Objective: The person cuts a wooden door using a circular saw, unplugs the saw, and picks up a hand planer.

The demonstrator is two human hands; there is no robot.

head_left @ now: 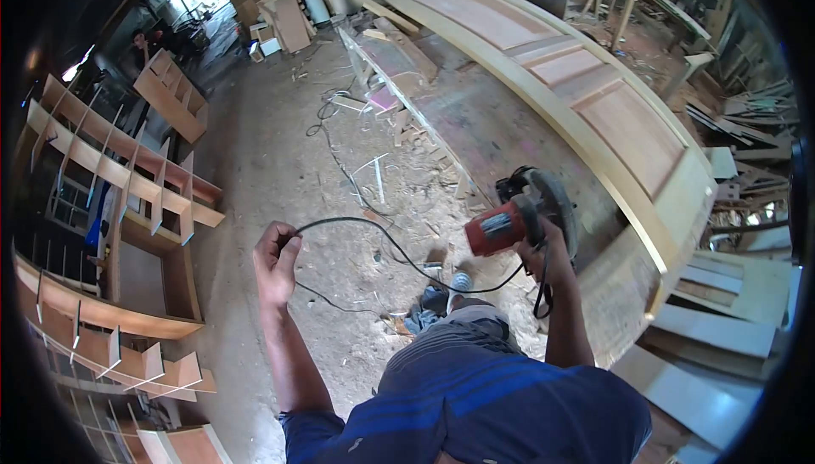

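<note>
My right hand (pixel 540 253) is wrapped round the handle of a red and black circular saw (pixel 501 228), held over the near edge of the workbench. The saw's round dark guard faces the panelled wooden door (pixel 594 82), which lies along the bench. Out to the left, my left hand (pixel 278 252) pinches a black power cord (pixel 365 220). That cord sags between my two hands and runs to the back of the saw. Part of my right hand is hidden behind the saw's handle.
The long workbench (pixel 501 116) stands ahead on the right. Wood scraps and a loose cable (pixel 340 163) litter the floor. Wooden shelf frames (pixel 127 167) line the left side. Boards (pixel 713 328) are stacked at right. A person (pixel 140 39) is far back left.
</note>
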